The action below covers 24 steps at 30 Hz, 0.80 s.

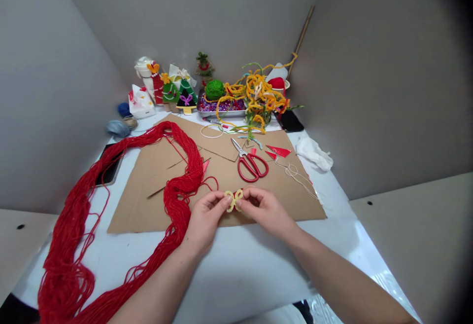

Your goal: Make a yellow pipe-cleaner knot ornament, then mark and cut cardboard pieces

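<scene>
A small pale yellow bow [234, 200] of fuzzy cord is pinched between my two hands, just over the near part of a brown cardboard sheet [136, 210]. My left hand [207, 215] grips its left side with thumb and forefinger. On the right side, my right hand [264, 208] holds it the same way. A bit of red shows behind the bow, too small to make out. Red-handled scissors [251, 163] lie on the cardboard beyond my hands. Close to my left hand runs a thick skein of red yarn [179, 205].
Red fabric pieces [279, 151] and loose white thread [295, 172] lie at the right. Behind are tangled orange yarn [260, 92], a green yarn ball [215, 90], a bead tray [221, 113] and small decorated trees [186, 92]. A crumpled white tissue [314, 152] sits near the right edge.
</scene>
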Each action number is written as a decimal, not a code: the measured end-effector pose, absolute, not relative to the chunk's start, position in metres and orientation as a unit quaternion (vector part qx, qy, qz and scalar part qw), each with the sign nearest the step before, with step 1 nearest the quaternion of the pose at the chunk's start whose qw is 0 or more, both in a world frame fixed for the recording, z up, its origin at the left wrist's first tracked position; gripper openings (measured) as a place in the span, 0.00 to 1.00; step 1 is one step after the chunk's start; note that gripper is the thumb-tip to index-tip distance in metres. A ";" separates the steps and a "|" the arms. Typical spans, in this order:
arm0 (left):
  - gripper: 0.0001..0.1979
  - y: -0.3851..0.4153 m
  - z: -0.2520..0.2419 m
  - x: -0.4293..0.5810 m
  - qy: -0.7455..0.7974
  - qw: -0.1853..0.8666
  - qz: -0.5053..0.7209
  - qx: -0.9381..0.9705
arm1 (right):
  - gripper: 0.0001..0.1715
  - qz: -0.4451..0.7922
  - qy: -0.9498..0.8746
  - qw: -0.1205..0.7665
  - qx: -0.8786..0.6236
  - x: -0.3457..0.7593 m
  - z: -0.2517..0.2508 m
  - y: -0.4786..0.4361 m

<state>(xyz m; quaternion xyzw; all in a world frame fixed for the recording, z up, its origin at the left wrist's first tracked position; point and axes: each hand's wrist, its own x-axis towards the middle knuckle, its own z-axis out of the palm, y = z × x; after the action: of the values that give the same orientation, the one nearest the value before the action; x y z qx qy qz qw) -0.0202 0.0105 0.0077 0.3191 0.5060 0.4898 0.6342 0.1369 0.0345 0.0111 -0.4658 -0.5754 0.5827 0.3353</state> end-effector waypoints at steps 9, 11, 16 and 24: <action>0.12 0.011 0.009 -0.022 0.519 0.625 0.436 0.387 | 0.11 0.635 -0.550 0.309 -0.447 0.141 0.014 0.035; 0.14 0.012 0.006 -0.022 0.501 0.645 0.444 0.368 | 0.10 0.608 -0.559 0.314 -0.467 0.141 0.013 0.036; 0.12 0.013 0.012 -0.023 0.519 0.639 0.402 0.401 | 0.09 0.579 -0.575 0.311 -0.488 0.141 0.011 0.037; 0.10 0.010 0.013 -0.021 0.539 0.609 0.438 0.385 | 0.10 0.588 -0.579 0.315 -0.469 0.141 0.016 0.035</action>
<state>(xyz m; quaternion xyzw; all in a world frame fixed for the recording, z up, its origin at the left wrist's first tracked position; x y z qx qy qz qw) -0.0214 0.0105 0.0128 0.3846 0.5387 0.4377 0.6085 0.1407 0.0354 0.0162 -0.4693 -0.5792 0.5875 0.3148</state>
